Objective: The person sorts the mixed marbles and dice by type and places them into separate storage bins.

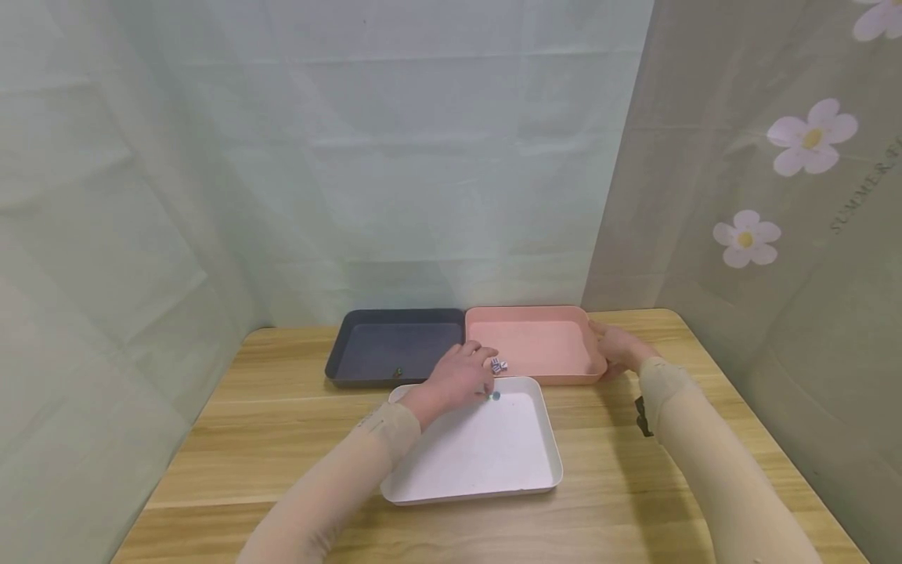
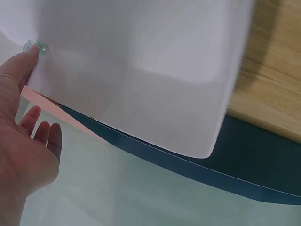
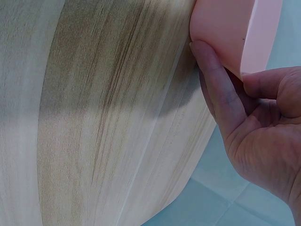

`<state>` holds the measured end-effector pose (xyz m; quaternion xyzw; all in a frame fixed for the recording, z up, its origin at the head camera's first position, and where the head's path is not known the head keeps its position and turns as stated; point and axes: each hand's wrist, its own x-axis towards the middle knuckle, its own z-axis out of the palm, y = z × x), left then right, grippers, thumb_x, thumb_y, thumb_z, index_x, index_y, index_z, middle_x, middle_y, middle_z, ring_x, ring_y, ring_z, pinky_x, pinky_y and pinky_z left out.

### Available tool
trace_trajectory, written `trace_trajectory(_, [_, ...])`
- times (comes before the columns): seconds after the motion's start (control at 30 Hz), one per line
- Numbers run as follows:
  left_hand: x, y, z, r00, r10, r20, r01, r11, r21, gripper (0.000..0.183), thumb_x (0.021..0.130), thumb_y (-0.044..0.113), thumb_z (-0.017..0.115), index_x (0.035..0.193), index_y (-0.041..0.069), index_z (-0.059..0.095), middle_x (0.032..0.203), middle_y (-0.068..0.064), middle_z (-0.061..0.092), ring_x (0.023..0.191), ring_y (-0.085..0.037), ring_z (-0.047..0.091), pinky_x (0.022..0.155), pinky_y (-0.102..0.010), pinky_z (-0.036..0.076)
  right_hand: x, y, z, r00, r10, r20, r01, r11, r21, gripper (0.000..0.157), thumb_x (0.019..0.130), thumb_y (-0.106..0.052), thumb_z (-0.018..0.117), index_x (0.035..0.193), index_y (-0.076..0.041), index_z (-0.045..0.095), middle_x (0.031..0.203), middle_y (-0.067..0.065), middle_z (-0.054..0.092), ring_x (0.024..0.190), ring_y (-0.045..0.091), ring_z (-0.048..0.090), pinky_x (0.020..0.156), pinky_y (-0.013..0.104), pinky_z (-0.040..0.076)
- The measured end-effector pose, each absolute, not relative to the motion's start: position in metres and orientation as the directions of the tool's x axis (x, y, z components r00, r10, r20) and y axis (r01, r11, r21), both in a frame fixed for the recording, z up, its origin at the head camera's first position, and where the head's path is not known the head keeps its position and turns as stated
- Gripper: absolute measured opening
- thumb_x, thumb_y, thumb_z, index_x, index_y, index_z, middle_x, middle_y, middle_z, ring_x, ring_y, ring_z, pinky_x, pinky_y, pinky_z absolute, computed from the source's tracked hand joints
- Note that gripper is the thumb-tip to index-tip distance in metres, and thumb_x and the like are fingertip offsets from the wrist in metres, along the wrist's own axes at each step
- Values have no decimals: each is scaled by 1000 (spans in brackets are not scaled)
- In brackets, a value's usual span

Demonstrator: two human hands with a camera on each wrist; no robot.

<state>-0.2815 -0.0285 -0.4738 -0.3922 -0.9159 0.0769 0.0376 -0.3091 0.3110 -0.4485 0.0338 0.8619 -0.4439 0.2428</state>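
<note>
The left hand (image 1: 461, 374) is over the far edge of a white tray (image 1: 486, 454). Its thumb tip touches small clear-green glass pieces (image 2: 35, 47) inside that tray; the other fingers extend past the wall, loosely bent. Whether the index finger also touches the pieces is hidden. Beyond this hand, white dice (image 1: 499, 366) with dark marks lie in a pink tray (image 1: 535, 338). At the pink tray's right end, the right hand (image 1: 616, 348) holds the wall, thumb by the rim and a finger (image 3: 218, 89) against the outside near the bottom.
A dark tray (image 1: 395, 342) stands left of the pink one, with a small dark piece (image 1: 398, 372) near its front wall. All three trays are on a wooden table (image 1: 247, 446). Pale curtains (image 1: 423, 157) hang behind and at both sides.
</note>
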Motion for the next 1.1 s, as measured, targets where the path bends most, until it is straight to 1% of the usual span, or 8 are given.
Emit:
trace_trajectory(0.1, [-281, -30, -474, -681, 732, 18, 717, 672, -185, 8, 88, 37, 82, 96, 38, 79, 154, 4, 45, 136, -21, 39, 102, -36, 39, -309, 311, -448, -880, -156, -448, 268, 617, -740, 71, 103, 5, 36, 162, -4, -1, 160, 40, 6, 120, 43, 48, 86, 52, 57])
trace_trajectory(0.17, [-281, -31, -474, -675, 737, 21, 721, 666, -189, 8, 88, 36, 82, 95, 37, 79, 154, 4, 45, 136, -21, 39, 102, -35, 39, -309, 310, -448, -881, -155, -447, 264, 622, -737, 72, 102, 4, 37, 163, -5, 0, 160, 40, 8, 118, 42, 52, 86, 51, 57])
trace_trajectory(0.33, [-280, -32, -474, -666, 745, 25, 728, 657, -195, 9, 86, 34, 84, 92, 37, 78, 155, 4, 45, 135, -20, 39, 102, -35, 39, -308, 311, -447, -882, -169, -440, 253, 618, -744, 75, 100, 6, 38, 162, -4, -2, 158, 42, 10, 105, 37, 62, 85, 51, 58])
trace_trajectory(0.4, [-279, -32, -475, -665, 746, 27, 727, 655, -205, 9, 86, 34, 84, 91, 37, 77, 154, 4, 45, 135, -20, 39, 101, -35, 39, -308, 311, -446, -881, -170, -441, 255, 615, -746, 75, 100, 7, 38, 162, -4, -2, 158, 42, 9, 103, 37, 62, 85, 51, 58])
trace_trajectory(0.53, [-279, -32, -475, -662, 749, 28, 727, 651, -219, 9, 86, 35, 84, 89, 36, 76, 154, 4, 45, 136, -20, 39, 100, -35, 39, -307, 309, -445, -880, -161, -446, 260, 623, -738, 73, 102, 5, 38, 162, -4, -2, 160, 40, 8, 113, 41, 55, 85, 51, 58])
trace_trajectory(0.67, [-278, -33, -475, -651, 758, 33, 741, 645, -189, 8, 86, 32, 83, 87, 36, 76, 153, 5, 46, 135, -21, 39, 99, -35, 39, -307, 308, -446, -879, -155, -452, 266, 626, -733, 70, 105, 0, 37, 162, -4, -2, 160, 39, 9, 124, 43, 48, 86, 52, 57])
trace_trajectory(0.87, [-280, -35, -474, -644, 764, 50, 754, 644, -131, 6, 88, 32, 81, 89, 37, 78, 153, 3, 46, 136, -22, 39, 101, -39, 39, -308, 309, -447, -882, -167, -441, 251, 626, -738, 70, 104, -2, 38, 163, -5, -1, 160, 39, 13, 123, 43, 51, 85, 51, 58])
trace_trajectory(1.1, [-280, -36, -468, -664, 745, 66, 746, 666, 0, 6, 89, 34, 78, 92, 39, 78, 148, 4, 50, 135, -23, 40, 107, -43, 37, -307, 310, -445, -882, -174, -438, 247, 620, -745, 69, 104, 0, 36, 162, -4, -2, 159, 41, 8, 124, 46, 50, 85, 52, 58])
